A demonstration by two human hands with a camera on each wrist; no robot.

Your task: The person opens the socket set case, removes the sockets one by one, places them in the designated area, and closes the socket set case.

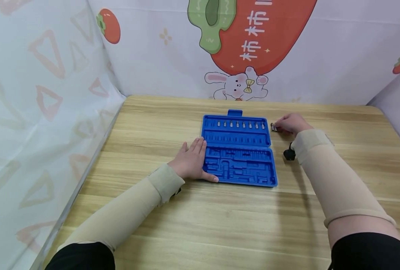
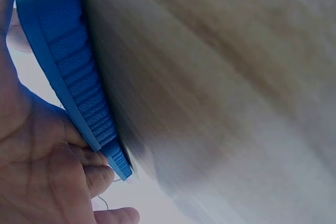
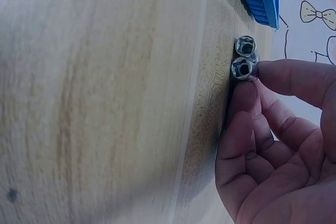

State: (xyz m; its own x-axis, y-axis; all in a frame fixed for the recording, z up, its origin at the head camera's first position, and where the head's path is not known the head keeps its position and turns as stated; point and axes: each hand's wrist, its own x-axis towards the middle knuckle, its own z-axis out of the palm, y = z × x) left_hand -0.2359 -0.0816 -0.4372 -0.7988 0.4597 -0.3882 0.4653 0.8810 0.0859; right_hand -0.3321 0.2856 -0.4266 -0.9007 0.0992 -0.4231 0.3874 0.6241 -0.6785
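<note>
A blue plastic tool case (image 1: 237, 145) lies unfolded flat on the wooden table, with moulded slots in both halves. Several small silver pieces (image 1: 237, 124) stand in a row in its far half. My left hand (image 1: 191, 159) rests against the case's left side, fingers straight along the edge and thumb over the near rim. Right of the case, my right hand (image 1: 291, 123) pinches a small metal socket (image 3: 242, 69) between thumb and finger, low at the table. A second socket (image 3: 245, 46) lies right beside it, seemingly touching, its open end showing in the right wrist view.
The wooden table (image 1: 220, 225) meets a white printed cloth (image 1: 162, 60) at the back and another cloth (image 1: 51, 131) at the left. A latch tab (image 1: 235, 112) sticks out from the case's far edge. A dark wrist camera (image 1: 289, 154) hangs under the right wrist.
</note>
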